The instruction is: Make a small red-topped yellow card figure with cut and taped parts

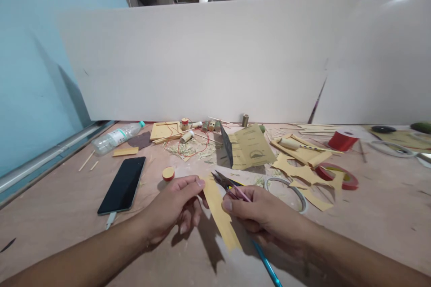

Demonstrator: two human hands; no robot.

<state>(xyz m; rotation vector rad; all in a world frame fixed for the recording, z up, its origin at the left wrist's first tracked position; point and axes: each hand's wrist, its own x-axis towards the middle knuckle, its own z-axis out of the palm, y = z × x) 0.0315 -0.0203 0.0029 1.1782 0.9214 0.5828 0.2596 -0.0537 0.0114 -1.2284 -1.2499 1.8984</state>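
Pinched between the thumb and fingers of my left hand (180, 204) is the top end of a strip of yellow paper (220, 224), which slants down toward me. My right hand (257, 210) is closed around a pair of scissors (222, 181) with pinkish handles. Their dark blades stand a little apart, just right of the strip's upper end. Something yellow and black shows behind the scissors, partly covered. A shiny blue rod (267, 264) sticks out from under my right hand. Left of the strip, a small red-rimmed disc (168, 173) rests on the table.
A phone (121, 185) with a cable and a plastic bottle (117, 139) lie left. Folded sandpaper (252, 148), wood shavings and sticks sit at the back. Paper offcuts (296, 169), a tape ring (301, 195) and red ribbon rolls (342, 141) lie right. A white board (208, 63) stands behind.
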